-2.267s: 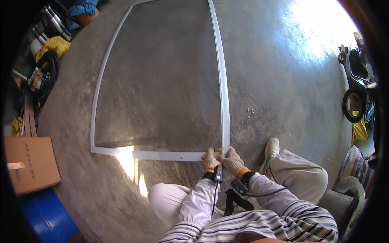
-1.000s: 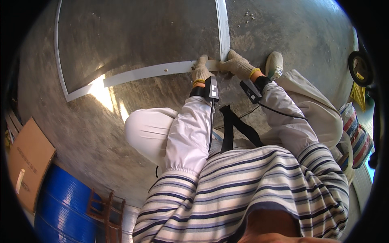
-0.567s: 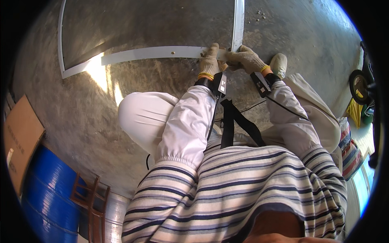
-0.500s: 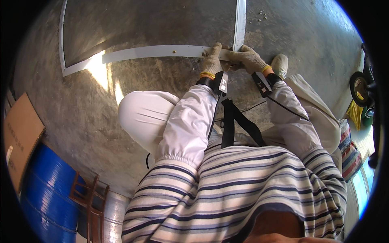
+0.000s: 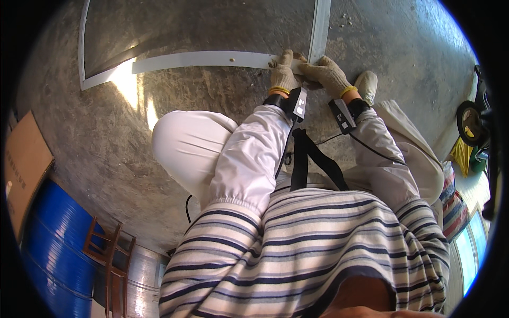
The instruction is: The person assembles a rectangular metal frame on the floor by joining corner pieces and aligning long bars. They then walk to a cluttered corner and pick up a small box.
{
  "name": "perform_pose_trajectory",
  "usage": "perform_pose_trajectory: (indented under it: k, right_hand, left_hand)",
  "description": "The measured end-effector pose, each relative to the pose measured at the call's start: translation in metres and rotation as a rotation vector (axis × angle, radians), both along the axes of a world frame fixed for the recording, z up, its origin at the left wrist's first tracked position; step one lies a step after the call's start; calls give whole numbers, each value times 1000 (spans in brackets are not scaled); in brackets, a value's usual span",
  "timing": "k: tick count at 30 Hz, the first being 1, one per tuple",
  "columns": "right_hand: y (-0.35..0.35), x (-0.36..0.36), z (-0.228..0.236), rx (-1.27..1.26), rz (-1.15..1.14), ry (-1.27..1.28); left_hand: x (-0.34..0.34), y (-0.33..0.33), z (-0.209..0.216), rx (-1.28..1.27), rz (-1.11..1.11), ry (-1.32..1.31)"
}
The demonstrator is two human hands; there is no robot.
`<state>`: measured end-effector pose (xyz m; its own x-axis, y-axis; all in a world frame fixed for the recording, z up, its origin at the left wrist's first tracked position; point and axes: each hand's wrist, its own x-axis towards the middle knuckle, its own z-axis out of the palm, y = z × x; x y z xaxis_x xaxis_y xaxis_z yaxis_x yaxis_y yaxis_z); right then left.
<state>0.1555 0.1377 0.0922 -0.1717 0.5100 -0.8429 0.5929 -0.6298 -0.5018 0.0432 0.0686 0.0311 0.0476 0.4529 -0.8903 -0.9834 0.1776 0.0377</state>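
A silver-white metal frame (image 5: pixel 196 59) stretches across the concrete floor ahead of me, with its near right corner between my hands. Wearing a knitted beige glove with a yellow cuff, my left hand (image 5: pixel 284 77) is closed round the near bar, just left of that corner. My right hand (image 5: pixel 327 73), gloved alike, grips the frame at the corner, where the side bar (image 5: pixel 319 32) runs away from me. The undersides of both hands' fingers are mostly hidden. A small brass-coloured spot (image 5: pixel 231 60) shows on the near bar. Each wrist carries a strapped black box with a cable.
My bent knee (image 5: pixel 185 140) and shoe (image 5: pixel 366 86) are close to the frame. At the lower left are a cardboard sheet (image 5: pixel 26 164), a blue drum (image 5: pixel 58 244) and a brown wooden stool (image 5: pixel 114 254). A black wheel (image 5: pixel 468 123) and a striped bag (image 5: pixel 455 209) line the right side.
Both hands have shifted slightly to the right, still gripping the frame. The side bar now shows a wider face near the corner.
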Motion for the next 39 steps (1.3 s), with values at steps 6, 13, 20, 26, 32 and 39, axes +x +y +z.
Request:
perform_pose_trajectory:
  k: [6,13,20,26,32,39]
  right_hand:
    - [-3,-9,23,102,93,-134]
    - [1,2,16,90,49,-80]
    - [0,5,12,106,68,-107]
    - [1,10,14,148,101,-132]
    - [4,10,14,162,95,-112]
    - [5,13,14,138,74,-93]
  left_hand:
    - [1,5,-18,-37,71,-72]
    - [-3,3,-9,-80,54,-81]
    - [-10,11,-6,-201,-129,-79]
    - [-12,12,-24,-145,-348,-33]
    - [-12,12,-31,-242,-281,-161]
    - [-8,15,-28,-272,-228,-142]
